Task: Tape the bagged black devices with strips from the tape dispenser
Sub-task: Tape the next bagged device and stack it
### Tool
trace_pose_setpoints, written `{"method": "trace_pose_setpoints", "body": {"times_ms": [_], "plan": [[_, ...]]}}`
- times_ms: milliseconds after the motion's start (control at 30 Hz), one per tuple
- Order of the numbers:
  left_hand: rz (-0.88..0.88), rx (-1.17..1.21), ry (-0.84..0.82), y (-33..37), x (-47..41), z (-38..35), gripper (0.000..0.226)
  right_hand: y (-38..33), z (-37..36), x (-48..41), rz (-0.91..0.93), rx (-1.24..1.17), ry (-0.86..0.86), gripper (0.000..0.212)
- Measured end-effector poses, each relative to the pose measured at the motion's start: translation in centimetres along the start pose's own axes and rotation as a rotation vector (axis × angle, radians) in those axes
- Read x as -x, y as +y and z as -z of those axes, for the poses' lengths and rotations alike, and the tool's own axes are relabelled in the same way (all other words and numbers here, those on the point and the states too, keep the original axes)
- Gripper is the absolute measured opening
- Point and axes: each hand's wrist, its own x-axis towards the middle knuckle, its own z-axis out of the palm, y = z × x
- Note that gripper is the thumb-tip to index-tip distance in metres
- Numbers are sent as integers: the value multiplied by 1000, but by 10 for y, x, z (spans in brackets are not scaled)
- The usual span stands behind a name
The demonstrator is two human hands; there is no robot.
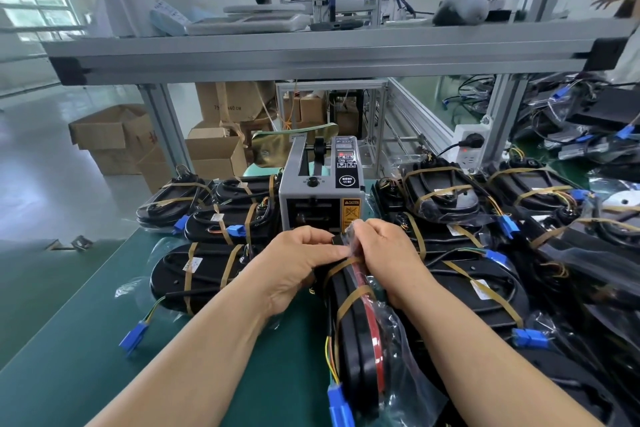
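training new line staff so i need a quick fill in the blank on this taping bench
The left hand and right hand hold a bagged black device in front of the tape ___.
Its near connector is coloured ___.
The bench mat is coloured ___.
Missing words: dispenser; blue; green.

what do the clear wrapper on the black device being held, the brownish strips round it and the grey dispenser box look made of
Clear wrapper: thin glossy plastic film, likely; it crinkles and shows the black oval device through.
Brownish strips: translucent adhesive tape, probably plastic; the black shows through.
Grey dispenser box: painted sheet metal by its flat matte panels, possibly plastic.
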Motion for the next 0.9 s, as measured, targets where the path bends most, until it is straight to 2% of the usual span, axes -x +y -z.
{"method": "trace_pose_setpoints", "body": {"times_ms": [133, 233, 333, 400, 500, 600, 667, 767, 800, 900], "plan": [[-75, -9, 66, -6, 16, -4, 37, -5, 2, 5, -45, -31, -2, 41], [-158, -26, 156, -10, 33, -11, 32, -9, 1, 13, -163, -172, -96, 36], [-269, -8, 240, -11, 55, -22, 20, -15, 5, 33, -207, -348, -294, 76], [-356, -21, 239, -12, 71, -29, 19, -18, 9, 48, -122, -309, -344, 86], [-435, -72, 180, -11, 95, -35, 47, -21, 19, 67, -4, -172, -364, 80], [-536, -113, 78, -12, 121, -36, 52, -23, 35, 82, 32, 10, -376, 89], [-627, -179, 58, -15, 131, -34, 50, -24, 48, 88, 81, 41, -411, 80], [-649, -218, 47, -17, 139, -30, 55, -29, 58, 96, 130, -52, -538, 35], [-635, -187, 66, -16, 140, -28, 56, -29, 60, 97, 136, -83, -548, 28], [-566, 13, 237, -8, 132, -19, 48, -28, 61, 99, 119, -186, -519, 40]]}}
